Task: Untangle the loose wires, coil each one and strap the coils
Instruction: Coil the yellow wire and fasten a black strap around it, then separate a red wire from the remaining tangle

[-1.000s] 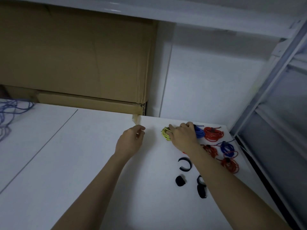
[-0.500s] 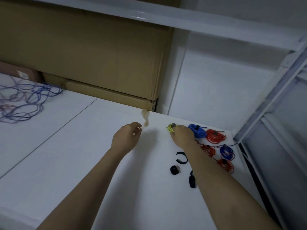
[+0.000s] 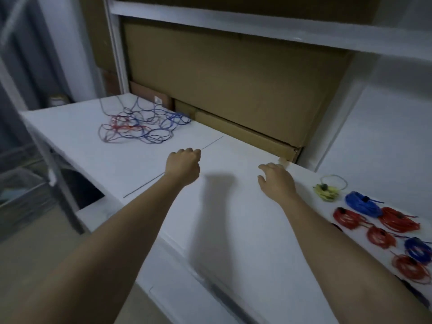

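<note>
Smooth, matt white table point(image 3: 233, 230) under the bare hands; at ten o'clock a loose tangle of wires point(image 3: 142, 125) in thin, slick-looking red and blue plastic sheathing. At three o'clock, a yellow-green coil point(image 3: 326, 192) and a blue coil point(image 3: 361, 204), lightly glossy. At twelve o'clock, dull brown cardboard boxes point(image 3: 233, 83), creased, under a painted white shelf rail point(image 3: 257, 26).
</note>
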{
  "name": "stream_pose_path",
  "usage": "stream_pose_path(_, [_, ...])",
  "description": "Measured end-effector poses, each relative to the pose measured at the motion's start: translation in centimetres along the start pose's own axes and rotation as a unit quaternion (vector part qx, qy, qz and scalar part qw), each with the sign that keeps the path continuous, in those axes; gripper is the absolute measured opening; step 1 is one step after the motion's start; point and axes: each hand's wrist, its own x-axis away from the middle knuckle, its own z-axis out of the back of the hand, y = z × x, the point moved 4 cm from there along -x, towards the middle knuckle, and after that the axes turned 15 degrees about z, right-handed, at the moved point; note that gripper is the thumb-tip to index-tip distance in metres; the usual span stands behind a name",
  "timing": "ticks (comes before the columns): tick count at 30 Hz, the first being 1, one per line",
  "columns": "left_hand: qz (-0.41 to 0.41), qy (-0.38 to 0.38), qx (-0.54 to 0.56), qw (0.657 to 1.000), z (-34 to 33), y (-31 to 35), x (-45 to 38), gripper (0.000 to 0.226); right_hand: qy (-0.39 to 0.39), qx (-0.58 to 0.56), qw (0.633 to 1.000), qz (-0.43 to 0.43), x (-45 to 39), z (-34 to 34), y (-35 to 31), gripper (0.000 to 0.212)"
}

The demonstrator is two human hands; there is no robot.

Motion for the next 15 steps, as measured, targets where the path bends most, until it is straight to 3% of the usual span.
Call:
stream_pose_path(4, [0.042,-0.002,-0.052,0.998,1.1,-7.1,-1.4,0.03,0.004,-0.036,0.998,0.041,-4.8,-1.5,-6.7,0.039])
stream_pose_path(15, [0.082,0.048,-0.045,0.994,4.8,-27.4,-11.2,0.038,0.026,-0.089,0.993,0.079,-22.3,-5.7,-23.4,0.041])
